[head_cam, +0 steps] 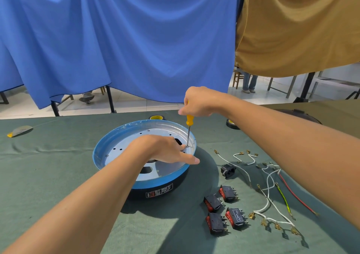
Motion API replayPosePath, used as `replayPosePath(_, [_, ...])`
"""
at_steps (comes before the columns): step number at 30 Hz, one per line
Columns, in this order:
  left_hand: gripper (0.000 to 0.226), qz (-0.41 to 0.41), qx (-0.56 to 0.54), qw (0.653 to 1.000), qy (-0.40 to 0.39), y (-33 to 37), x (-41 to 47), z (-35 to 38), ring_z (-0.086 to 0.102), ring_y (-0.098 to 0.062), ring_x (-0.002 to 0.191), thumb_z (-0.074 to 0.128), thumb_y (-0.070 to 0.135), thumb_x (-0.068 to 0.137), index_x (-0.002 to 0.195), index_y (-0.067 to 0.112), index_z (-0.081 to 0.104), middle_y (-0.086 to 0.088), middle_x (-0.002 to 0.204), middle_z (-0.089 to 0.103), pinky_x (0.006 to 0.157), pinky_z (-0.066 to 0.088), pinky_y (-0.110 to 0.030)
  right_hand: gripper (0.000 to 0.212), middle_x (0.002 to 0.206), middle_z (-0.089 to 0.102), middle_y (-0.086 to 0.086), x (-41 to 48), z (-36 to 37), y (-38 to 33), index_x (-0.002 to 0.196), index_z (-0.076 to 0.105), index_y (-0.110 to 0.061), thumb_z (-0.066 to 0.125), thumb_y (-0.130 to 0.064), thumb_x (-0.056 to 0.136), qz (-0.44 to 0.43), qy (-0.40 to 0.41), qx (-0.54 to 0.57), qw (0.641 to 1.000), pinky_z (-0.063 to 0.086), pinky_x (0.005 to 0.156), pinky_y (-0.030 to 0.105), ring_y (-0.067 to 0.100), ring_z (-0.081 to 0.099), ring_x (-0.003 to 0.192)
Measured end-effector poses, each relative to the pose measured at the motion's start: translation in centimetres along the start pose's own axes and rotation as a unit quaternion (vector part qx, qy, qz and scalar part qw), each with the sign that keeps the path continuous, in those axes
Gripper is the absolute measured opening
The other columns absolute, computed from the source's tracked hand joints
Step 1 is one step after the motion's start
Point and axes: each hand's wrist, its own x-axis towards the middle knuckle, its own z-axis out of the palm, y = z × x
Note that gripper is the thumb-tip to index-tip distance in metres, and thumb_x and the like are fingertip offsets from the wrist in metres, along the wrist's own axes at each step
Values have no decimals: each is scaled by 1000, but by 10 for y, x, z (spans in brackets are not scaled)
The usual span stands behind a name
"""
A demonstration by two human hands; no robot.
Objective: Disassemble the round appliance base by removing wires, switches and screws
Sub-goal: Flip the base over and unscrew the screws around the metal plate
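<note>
**Screwdriver Standing in the Round Base, Loose Parts Lying Beside It**

I am gripping the yellow-handled screwdriver from above. The fingers of my right hand are curling tightly round the top of its handle, holding it nearly upright. Its metal shaft is running straight down from those fingers. The tip is sitting on a screw in the pale metal floor of the round appliance base, close inside the blue rim.

My left hand is lying palm-down inside the base, its fingers stretching out almost straight and holding nothing. The fingertips are pressing on the floor right beside the screwdriver's tip, and the thumb is reaching out over the rim. The base is sitting open side up on the green-covered table, directly under both sets of fingers, with its black side wall facing me.

To the right of my left fingers and nearer to me, four black-and-red switches are lying in a cluster on the table. A black power socket is lying just beyond them. Further right, beneath my right forearm, loose wires in white, red and yellow-green are spreading over the cloth.

A roll of tape is lying just past the base, to the left of my right fingers. A second tape roll is lying to their right. A blue cloth and a tan cloth are hanging behind the table.
</note>
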Motion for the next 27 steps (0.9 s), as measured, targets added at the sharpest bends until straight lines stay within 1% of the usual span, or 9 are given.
replayPosePath(2, [83, 0, -2, 1000, 1, 0, 0, 0, 26, -31, 141, 24, 85, 78, 150, 43, 16, -3, 156, 26, 106, 28, -45, 12, 64, 48, 5, 0, -2, -1, 74, 54, -10, 56, -19, 83, 14, -17, 9, 1000, 42, 46, 23, 23, 47, 57])
replayPosePath(3, [83, 0, -3, 1000, 1, 0, 0, 0, 26, -31, 141, 24, 85, 78, 150, 44, 16, -3, 156, 26, 105, 29, -44, 10, 64, 48, 5, -1, -3, -1, 75, 55, -10, 55, -18, 81, 20, -22, 9, 1000, 44, 46, 24, 22, 47, 56])
replayPosePath(8, [84, 1, -1, 1000, 2, 0, 2, 1, 27, -32, 140, 24, 86, 77, 150, 44, 16, -3, 156, 25, 104, 30, -44, 41, 58, 45, 3, -1, -1, 0, 62, 44, -12, 52, -37, 93, 25, 14, -22, 999, 39, 51, 27, 21, 45, 54])
replayPosePath(12, [85, 2, -1, 1000, 2, -1, 3, 1, 28, -32, 140, 23, 86, 77, 150, 44, 16, -3, 156, 26, 103, 30, -44, 9, 73, 52, 6, -1, -3, 1, 83, 59, -10, 57, -18, 83, 30, -20, 24, 999, 46, 50, 25, 21, 49, 62])
replayPosePath(14, [85, 3, 0, 1000, 2, 0, 3, 1, 27, -32, 140, 23, 86, 77, 150, 44, 16, -3, 156, 26, 104, 30, -44, 11, 72, 51, 5, -2, -5, 1, 84, 60, -10, 59, -21, 83, 34, -33, 30, 998, 46, 49, 25, 21, 48, 63])
replayPosePath(18, [84, 4, -1, 1000, 3, -1, 2, 1, 25, -31, 141, 24, 85, 78, 150, 44, 16, -2, 157, 25, 106, 28, -46, 42, 61, 43, 3, -2, -4, 2, 65, 45, -11, 53, -41, 94, 22, -11, -14, 1000, 37, 49, 26, 19, 42, 53])
replayPosePath(23, [83, 2, -10, 1000, 7, 1, 3, 2, 30, -30, 139, 24, 84, 79, 150, 43, 17, -3, 155, 28, 95, 32, -38, 8, 67, 46, 4, -2, -5, 3, 81, 57, -12, 57, -20, 83, 20, -40, 27, 999, 43, 46, 24, 19, 42, 57])
replayPosePath(25, [82, 2, -13, 1000, 8, 1, 4, 2, 31, -30, 138, 25, 84, 79, 150, 43, 17, -3, 155, 28, 90, 30, -35, 15, 65, 44, 4, -2, -7, 3, 75, 54, -12, 58, -24, 83, 22, -49, 18, 998, 41, 46, 23, 19, 41, 56])
replayPosePath(27, [82, 1, -15, 1000, 7, 0, 4, 2, 30, -30, 138, 25, 84, 79, 150, 43, 17, -3, 155, 28, 95, 32, -38, 37, 61, 42, 4, -2, -7, 4, 65, 47, -11, 55, -37, 90, 17, -39, -11, 999, 42, 48, 26, 20, 42, 54])
